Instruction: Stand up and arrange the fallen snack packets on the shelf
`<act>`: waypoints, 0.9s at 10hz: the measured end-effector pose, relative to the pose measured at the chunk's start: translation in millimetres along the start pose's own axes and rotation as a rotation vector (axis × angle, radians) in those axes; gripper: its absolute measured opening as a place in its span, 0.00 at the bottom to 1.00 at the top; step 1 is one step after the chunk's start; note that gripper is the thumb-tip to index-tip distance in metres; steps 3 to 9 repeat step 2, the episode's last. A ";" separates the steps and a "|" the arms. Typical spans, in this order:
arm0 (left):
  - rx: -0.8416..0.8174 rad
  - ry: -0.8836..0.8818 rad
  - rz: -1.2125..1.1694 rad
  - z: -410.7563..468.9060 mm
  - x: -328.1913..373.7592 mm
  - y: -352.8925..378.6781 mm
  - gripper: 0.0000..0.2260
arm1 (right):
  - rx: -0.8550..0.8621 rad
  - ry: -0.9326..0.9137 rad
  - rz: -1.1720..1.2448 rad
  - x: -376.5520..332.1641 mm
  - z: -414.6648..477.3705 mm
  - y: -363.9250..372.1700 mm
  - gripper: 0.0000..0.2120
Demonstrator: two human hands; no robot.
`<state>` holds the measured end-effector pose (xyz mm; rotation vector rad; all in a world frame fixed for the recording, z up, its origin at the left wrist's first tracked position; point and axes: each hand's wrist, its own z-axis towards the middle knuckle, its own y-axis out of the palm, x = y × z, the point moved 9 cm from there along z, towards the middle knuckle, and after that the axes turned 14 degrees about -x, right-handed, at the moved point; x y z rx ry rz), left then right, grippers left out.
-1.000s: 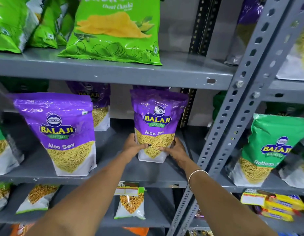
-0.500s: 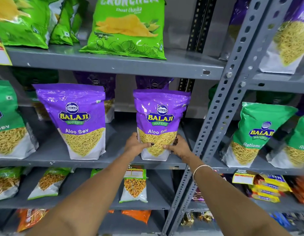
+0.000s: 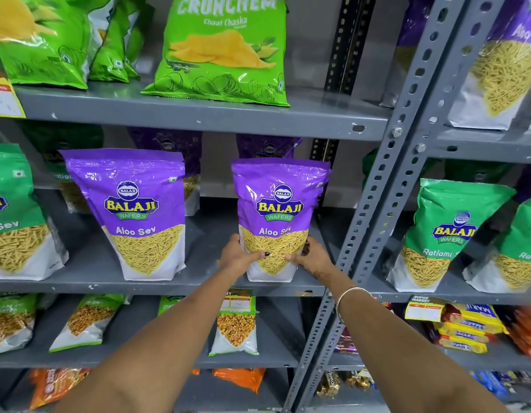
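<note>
**Both hands on a purple Aloo Sev pouch**

Darker purple pouches behind the front row sit in shadow, their print unreadable. The left hand and right hand clasp the lower sides of an upright purple pouch on the grey middle shelf; it reads "BALAJI WAFERS Aloo Sev". A green bag above reads "CRUNCHEM Chaat Chaska".

The grey metal middle shelf carries two upright purple Aloo Sev pouches near its front edge, a green sev pouch standing at far left.
</note>
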<state>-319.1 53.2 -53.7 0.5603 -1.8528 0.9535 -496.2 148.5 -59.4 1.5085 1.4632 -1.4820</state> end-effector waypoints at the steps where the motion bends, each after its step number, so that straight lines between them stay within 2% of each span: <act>1: 0.024 -0.007 0.014 -3.3 1.4 -4.7 0.37 | 0.017 -0.061 -0.016 -16.5 -10.4 4.3 0.37; 2: 0.196 0.092 0.151 -20.2 15.3 -24.3 0.40 | 0.229 -0.175 -0.079 -40.3 -30.7 -5.9 0.43; 9: 0.196 0.092 0.151 -20.2 15.3 -24.3 0.40 | 0.229 -0.175 -0.079 -40.3 -30.7 -5.9 0.43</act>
